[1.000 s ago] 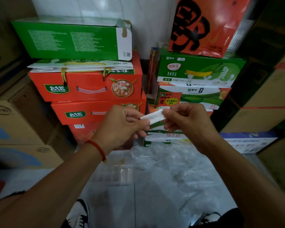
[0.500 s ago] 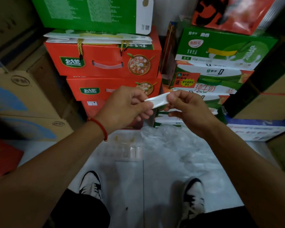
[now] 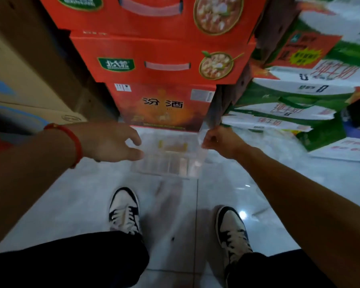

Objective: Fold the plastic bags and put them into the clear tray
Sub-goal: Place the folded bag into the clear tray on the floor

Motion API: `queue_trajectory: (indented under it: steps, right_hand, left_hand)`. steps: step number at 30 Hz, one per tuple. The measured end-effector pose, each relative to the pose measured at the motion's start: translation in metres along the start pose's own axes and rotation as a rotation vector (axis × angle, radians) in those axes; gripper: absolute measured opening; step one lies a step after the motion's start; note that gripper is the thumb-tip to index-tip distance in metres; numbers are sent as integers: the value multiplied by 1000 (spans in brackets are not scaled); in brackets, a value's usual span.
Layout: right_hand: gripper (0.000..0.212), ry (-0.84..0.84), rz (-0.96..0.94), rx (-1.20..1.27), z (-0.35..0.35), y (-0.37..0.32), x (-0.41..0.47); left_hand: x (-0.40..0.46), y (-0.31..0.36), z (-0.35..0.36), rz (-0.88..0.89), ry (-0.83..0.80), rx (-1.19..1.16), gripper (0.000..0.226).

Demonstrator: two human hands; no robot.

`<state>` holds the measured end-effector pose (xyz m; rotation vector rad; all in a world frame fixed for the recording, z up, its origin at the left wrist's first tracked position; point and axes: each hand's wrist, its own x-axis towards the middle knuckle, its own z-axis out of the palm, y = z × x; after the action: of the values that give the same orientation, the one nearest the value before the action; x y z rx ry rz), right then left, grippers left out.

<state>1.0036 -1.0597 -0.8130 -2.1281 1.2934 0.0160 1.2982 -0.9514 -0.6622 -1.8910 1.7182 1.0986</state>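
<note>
Left hand (image 3: 110, 142) hangs with fingers loosely spread, grasping nothing, beside the clear rectangular plastic tray (image 3: 170, 161) on the pale tiled floor (image 3: 71, 204). Right hand (image 3: 220, 142) is clenched at the tray's right rim; whether it holds anything cannot be told. Crumpled clear plastic bags (image 3: 279, 146) lie right. Stacked red cardboard boxes (image 3: 162, 63) stand behind.

Red-orange boxes (image 3: 160, 65) bear green logos; the green-and-white cartons (image 3: 299, 96) (red lettering) sit beside them; sneakers (image 3: 124, 210) are black-and-white; the wrist cord (image 3: 75, 140) is red.

The glossy pale grey tiled floor (image 3: 75, 204) carries a clear rectangular plastic tray (image 3: 170, 161), set just before a stack of red cardboard cartons (image 3: 164, 107). Crumpled clear plastic bags (image 3: 279, 146) lie right of the tray. Two black-and-white sneakers (image 3: 124, 210) stand nearer.
</note>
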Motion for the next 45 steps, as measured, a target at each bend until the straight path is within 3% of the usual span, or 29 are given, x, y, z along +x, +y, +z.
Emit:
queue_trajectory:
  steps: [5,16,28,36,40,45]
  right_hand:
    - [16,-20,73,-39,55,31,23]
    - [15,-88,90,-47,92,46,44]
    - [25,220,126,-358,146,41,26]
    - [29,401,114,-216,159,42,5]
    - [53,245,141,-186,160,45,-10]
    - [64,47,226,-204,146,42,-3]
  left_hand:
    - [6,-9,7,-33,10,-79,41]
    - [13,-10,16,-73,8,-221,28]
    - [17,-2,17,-73,23,-334,30]
    - [17,6,13,-46,16,-292,34]
    - [13,6,12,-29,4,-311,39]
    - [11,13,11,11,16,-357,44]
